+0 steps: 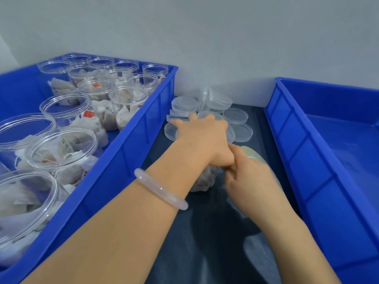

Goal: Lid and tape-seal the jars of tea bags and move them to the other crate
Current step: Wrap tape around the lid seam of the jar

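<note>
Reaches left hand (202,131) to clear lids (235,115) at 12 o'clock, fingers curled over one; grips tea-bag jar (205,179) mid-tabletop (215,232) with right hand (250,177). Unlidded jars (63,140) in blue crate (127,152) at 9 o'clock, second crate (320,160) at 3.

You can read nothing here. The red tags (88,114) on the tea bags (123,119) look blank at this size, and the dark print on one wrapper (66,146) blurs.
</note>
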The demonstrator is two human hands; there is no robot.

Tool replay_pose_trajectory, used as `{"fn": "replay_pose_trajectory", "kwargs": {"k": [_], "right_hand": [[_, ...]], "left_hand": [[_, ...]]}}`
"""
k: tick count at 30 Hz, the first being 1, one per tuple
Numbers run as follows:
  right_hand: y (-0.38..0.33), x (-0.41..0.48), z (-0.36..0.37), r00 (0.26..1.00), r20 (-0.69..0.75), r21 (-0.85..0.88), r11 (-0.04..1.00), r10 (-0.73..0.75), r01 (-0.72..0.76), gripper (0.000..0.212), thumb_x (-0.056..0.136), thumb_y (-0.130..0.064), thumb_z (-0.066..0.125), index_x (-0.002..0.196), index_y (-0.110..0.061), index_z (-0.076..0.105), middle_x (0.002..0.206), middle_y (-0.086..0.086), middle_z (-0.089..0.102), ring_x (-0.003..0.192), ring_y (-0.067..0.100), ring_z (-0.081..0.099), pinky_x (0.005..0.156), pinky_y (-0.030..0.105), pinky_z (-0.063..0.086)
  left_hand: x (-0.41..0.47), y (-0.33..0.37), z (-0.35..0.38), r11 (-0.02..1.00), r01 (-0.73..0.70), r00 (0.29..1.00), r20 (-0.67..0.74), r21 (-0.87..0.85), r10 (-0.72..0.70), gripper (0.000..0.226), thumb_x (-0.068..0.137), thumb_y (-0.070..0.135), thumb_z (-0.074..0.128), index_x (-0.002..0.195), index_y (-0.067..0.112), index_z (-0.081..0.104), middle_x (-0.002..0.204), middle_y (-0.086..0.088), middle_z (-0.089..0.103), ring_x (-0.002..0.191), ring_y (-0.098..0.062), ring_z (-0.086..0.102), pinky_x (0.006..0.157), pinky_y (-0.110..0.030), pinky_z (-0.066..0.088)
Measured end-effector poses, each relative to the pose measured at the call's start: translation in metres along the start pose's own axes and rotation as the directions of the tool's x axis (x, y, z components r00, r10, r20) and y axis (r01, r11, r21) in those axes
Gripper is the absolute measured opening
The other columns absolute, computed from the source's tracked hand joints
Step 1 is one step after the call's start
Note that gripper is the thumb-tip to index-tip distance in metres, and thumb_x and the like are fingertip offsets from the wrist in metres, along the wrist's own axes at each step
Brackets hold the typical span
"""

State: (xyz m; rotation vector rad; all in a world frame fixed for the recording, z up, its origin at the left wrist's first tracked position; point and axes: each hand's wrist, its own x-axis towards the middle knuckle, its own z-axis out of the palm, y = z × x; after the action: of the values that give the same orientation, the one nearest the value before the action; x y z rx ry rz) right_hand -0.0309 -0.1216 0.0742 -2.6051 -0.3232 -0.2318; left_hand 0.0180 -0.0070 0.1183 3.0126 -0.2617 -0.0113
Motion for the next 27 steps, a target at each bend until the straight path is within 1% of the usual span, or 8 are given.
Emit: {"fn": "replay_pose_trajectory", "kwargs": {"k": [2, 5, 8, 10, 14, 19, 23, 27], "right_hand": [[-0.002, 0.000, 0.000, 1.000, -0.020, 0.001, 1.000, 0.006, -0.006, 0.043, 0.089, -0.016, 0.037, 0.130, -0.028, 0.041, 0.085, 0.007, 0.059, 0.077, 0.027, 0.054, 0.064, 0.036, 0.043], [-0.007, -0.008, 0.003, 0.998, -0.028, 0.042, 0.998, 0.047, -0.046, 0.042, 0.089, -0.015, 0.036, 0.128, -0.031, 0.039, 0.076, 0.000, 0.051, 0.069, 0.021, 0.051, 0.055, 0.033, 0.037], [-0.011, -0.018, 0.004, 0.997, -0.041, 0.072, 0.995, 0.070, -0.067, 0.040, 0.087, -0.016, 0.035, 0.123, -0.032, 0.039, 0.067, -0.003, 0.047, 0.059, 0.012, 0.044, 0.046, 0.025, 0.028], [-0.013, -0.023, 0.003, 0.995, -0.040, 0.098, 0.992, 0.088, -0.084, 0.034, 0.088, -0.016, 0.034, 0.118, -0.031, 0.040, 0.066, -0.003, 0.045, 0.057, 0.012, 0.042, 0.046, 0.025, 0.026], [-0.020, -0.030, 0.003, 0.994, -0.022, 0.107, 0.989, 0.107, -0.104, 0.035, 0.089, -0.016, 0.033, 0.121, -0.031, 0.038, 0.069, -0.001, 0.046, 0.061, 0.015, 0.043, 0.047, 0.025, 0.027], [-0.025, -0.037, 0.001, 0.992, -0.010, 0.115, 0.986, 0.123, -0.121, 0.035, 0.090, -0.017, 0.033, 0.121, -0.033, 0.037, 0.073, 0.000, 0.049, 0.070, 0.019, 0.050, 0.051, 0.030, 0.029], [-0.028, -0.040, 0.001, 0.992, -0.014, 0.138, 0.982, 0.129, -0.126, 0.034, 0.091, -0.019, 0.032, 0.120, -0.036, 0.036, 0.070, 0.000, 0.049, 0.064, 0.016, 0.047, 0.048, 0.026, 0.026], [-0.030, -0.043, 0.001, 0.991, -0.015, 0.143, 0.981, 0.132, -0.129, 0.044, 0.091, -0.018, 0.033, 0.130, -0.037, 0.032, 0.071, 0.001, 0.049, 0.063, 0.017, 0.047, 0.050, 0.027, 0.027]], "left_hand": [[-0.001, 0.001, -0.001, 0.999, 0.003, 0.999, -0.036, -0.047, -0.004, 0.018, 0.074, 0.034, 0.057, 0.081, 0.030, 0.041, 0.092, 0.006, 0.039, 0.099, -0.029, 0.038, 0.077, -0.044, 0.032], [-0.003, 0.000, -0.001, 0.998, -0.027, 0.998, -0.050, -0.052, 0.025, 0.012, 0.072, 0.032, 0.059, 0.081, 0.029, 0.051, 0.090, 0.009, 0.041, 0.091, -0.026, 0.034, 0.070, -0.041, 0.026], [-0.002, -0.001, -0.001, 0.997, -0.041, 0.999, -0.036, -0.067, 0.038, 0.015, 0.071, 0.031, 0.061, 0.086, 0.029, 0.057, 0.090, 0.011, 0.044, 0.092, -0.026, 0.035, 0.069, -0.040, 0.025], [-0.003, -0.001, -0.002, 0.996, -0.064, 0.998, -0.024, -0.060, 0.063, 0.015, 0.072, 0.032, 0.062, 0.086, 0.030, 0.058, 0.093, 0.011, 0.045, 0.092, -0.025, 0.035, 0.069, -0.041, 0.025], [-0.003, -0.004, -0.004, 0.993, -0.100, 0.995, 0.014, -0.066, 0.102, 0.016, 0.072, 0.036, 0.067, 0.084, 0.033, 0.057, 0.089, 0.012, 0.041, 0.093, -0.024, 0.033, 0.072, -0.041, 0.025], [-0.002, -0.006, -0.006, 0.988, -0.139, 0.990, 0.027, -0.073, 0.141, 0.019, 0.071, 0.036, 0.070, 0.087, 0.032, 0.059, 0.085, 0.012, 0.039, 0.091, -0.023, 0.033, 0.069, -0.040, 0.026], [-0.001, -0.008, -0.006, 0.984, -0.164, 0.986, 0.025, -0.068, 0.166, 0.020, 0.071, 0.039, 0.071, 0.085, 0.032, 0.058, 0.083, 0.013, 0.038, 0.091, -0.023, 0.034, 0.069, -0.039, 0.026], [-0.001, -0.009, -0.007, 0.981, -0.183, 0.982, 0.034, -0.067, 0.185, 0.020, 0.072, 0.039, 0.072, 0.085, 0.033, 0.058, 0.082, 0.014, 0.037, 0.091, -0.023, 0.034, 0.069, -0.040, 0.025]]}}
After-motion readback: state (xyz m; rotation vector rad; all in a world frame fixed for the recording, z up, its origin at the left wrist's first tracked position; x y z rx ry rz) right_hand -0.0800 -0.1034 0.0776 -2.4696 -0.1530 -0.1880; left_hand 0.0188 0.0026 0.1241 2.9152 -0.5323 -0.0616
